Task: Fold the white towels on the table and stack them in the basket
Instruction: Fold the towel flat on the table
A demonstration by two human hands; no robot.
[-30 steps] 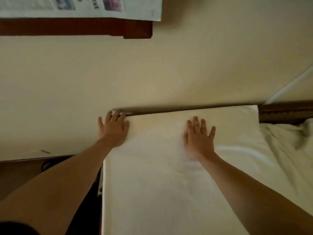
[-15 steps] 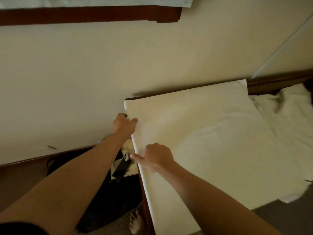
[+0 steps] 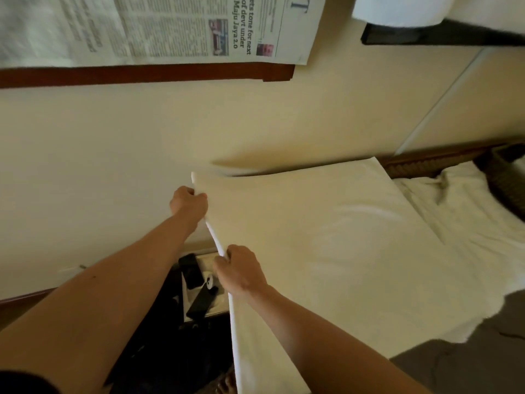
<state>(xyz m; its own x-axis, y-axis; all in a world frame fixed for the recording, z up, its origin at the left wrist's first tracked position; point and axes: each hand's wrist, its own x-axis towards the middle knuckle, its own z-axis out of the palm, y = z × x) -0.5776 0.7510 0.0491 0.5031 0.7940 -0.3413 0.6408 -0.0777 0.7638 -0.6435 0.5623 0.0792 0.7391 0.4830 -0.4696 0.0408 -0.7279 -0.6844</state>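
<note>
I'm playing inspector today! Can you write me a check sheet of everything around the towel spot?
Surface: mostly hidden under the white towel.
Job's things: that towel lies spread out, left edge lifted; crumpled towel beside it; wicker basket at far right.
Clutter: dark objects below the left edge, unclear what.
Hands: left hand grips the far left corner; right hand grips the left edge.
Cables: nothing seen.
Surroundings: cream wall, newspaper above.
</note>
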